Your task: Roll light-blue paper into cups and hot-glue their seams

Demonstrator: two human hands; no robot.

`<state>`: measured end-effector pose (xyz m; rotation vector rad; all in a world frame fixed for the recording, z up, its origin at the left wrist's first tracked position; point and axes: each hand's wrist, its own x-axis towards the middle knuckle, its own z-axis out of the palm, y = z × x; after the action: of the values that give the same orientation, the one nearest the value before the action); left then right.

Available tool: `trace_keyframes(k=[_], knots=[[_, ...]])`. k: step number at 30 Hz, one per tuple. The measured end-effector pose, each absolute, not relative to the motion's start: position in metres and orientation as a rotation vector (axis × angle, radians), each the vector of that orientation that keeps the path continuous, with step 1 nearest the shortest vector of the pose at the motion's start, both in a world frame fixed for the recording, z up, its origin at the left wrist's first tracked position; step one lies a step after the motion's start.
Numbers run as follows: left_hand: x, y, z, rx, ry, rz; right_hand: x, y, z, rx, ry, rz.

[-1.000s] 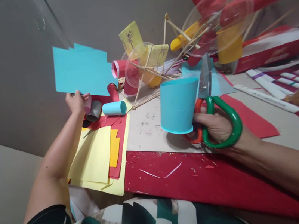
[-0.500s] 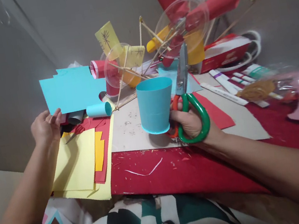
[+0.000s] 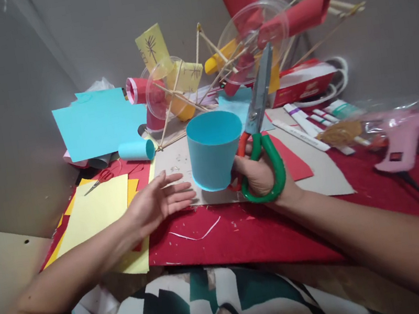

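Observation:
In my right hand [image 3: 263, 172] are the large scissors [image 3: 260, 90], blades up, with one green and one orange handle loop. The same hand also grips a light blue paper cup [image 3: 213, 156], its open rim upward, above the grey board [image 3: 319, 171]. My left hand [image 3: 160, 199] is open and empty, fingers stretched toward the cup but apart from it. Left of it lie yellow paper sheets [image 3: 95, 212] with small red-handled scissors [image 3: 101, 179] on top. A rolled blue paper tube [image 3: 137, 151] rests behind.
Blue paper sheets [image 3: 97, 124] stand at the back left. Stick-and-cup pinwheel models with yellow [image 3: 155, 49] and red paper [image 3: 298, 15] rise at the back. Markers [image 3: 301, 134], a red box [image 3: 305, 83] and a pink glue gun [image 3: 405, 139] are to the right on the red cloth [image 3: 215, 243].
My left hand has left the blue sheets at the back left and come right, close to the cup. My right hand keeps the scissors and cup, now slightly turned.

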<state>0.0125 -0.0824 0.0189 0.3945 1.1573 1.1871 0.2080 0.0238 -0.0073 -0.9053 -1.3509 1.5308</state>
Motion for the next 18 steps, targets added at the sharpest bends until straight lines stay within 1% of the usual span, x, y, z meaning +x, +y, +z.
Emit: trace_keyframes(k=[3,7,14,18], knots=[[0.028,-0.073,0.014,0.366,0.973,1.115,0.209,0.022,-0.007,-0.922,-1.459,1.404],[0.036,-0.068,0.016,0.406,0.902,1.100,0.211,0.019,-0.005,-0.916,-1.577,1.226],[0.038,-0.069,0.010,0.495,0.724,0.975,0.213,0.012,-0.004,-0.868,-1.667,1.084],[0.035,-0.069,0.004,0.500,0.684,0.979,0.215,0.008,-0.008,-0.851,-1.717,1.034]])
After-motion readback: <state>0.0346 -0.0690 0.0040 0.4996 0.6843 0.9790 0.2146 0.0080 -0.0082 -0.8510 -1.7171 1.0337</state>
